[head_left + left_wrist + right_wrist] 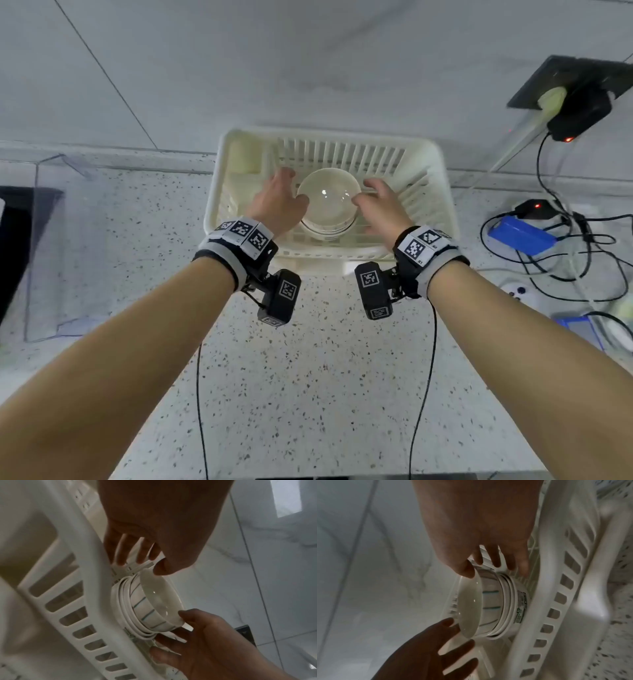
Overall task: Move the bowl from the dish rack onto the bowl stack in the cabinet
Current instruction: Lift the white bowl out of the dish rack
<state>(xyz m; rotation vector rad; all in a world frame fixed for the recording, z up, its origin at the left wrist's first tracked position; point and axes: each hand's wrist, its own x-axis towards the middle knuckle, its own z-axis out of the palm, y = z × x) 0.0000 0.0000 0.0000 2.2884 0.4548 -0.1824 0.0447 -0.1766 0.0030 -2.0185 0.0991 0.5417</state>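
A speckled countertop (308, 377) carries a cream dish rack (442, 192), tangled cables (582, 246) and a clear tray (48, 260).

My hands reach a glossy, smooth ceramic bowl (328, 197), its glaze catching small highlights at frame centre. Thin teal stripes mark its outer wall. The rack (433, 192) around it is cream moulded plastic, slotted, with a soft sheen. Below lies a speckled, stone-like counter (308, 377); above, pale marble-look wall tiles (274, 68). A clear plastic tray (51, 246) sits at left.
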